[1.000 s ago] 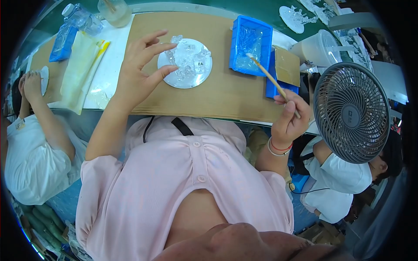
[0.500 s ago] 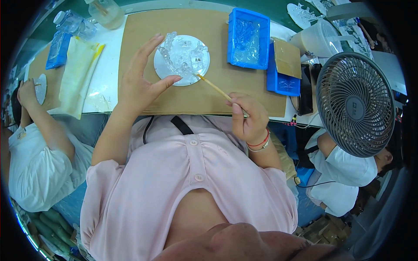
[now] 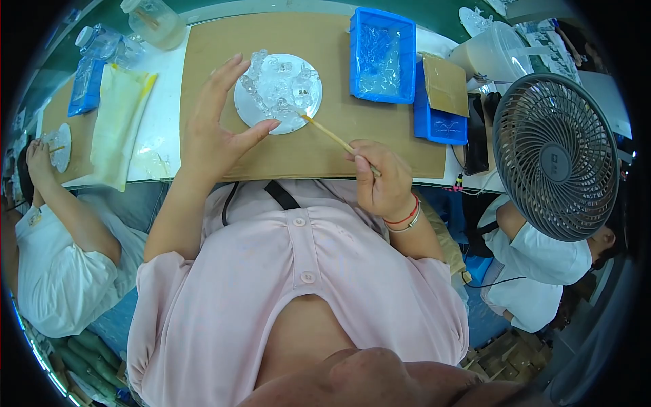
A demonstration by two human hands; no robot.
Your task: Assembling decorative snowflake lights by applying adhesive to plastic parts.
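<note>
Two hands work apart. Left hand (image 3: 217, 132) steadies the white plate (image 3: 278, 93) at upper centre. Right hand (image 3: 383, 180) pinches a stick (image 3: 336, 139) slanting up-left onto it.

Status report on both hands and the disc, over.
Left hand steadies white disc, thumb at rim. Right hand grips thin stick, tip on clear pieces. Nothing between them.

Worn on the head, looking steeply down and forward, close above chest and hands; fisheye-bent rim; brown board (image 3: 305, 152) just beyond the fingers (image 3: 230, 71), fan (image 3: 556, 156) rightward.
</note>
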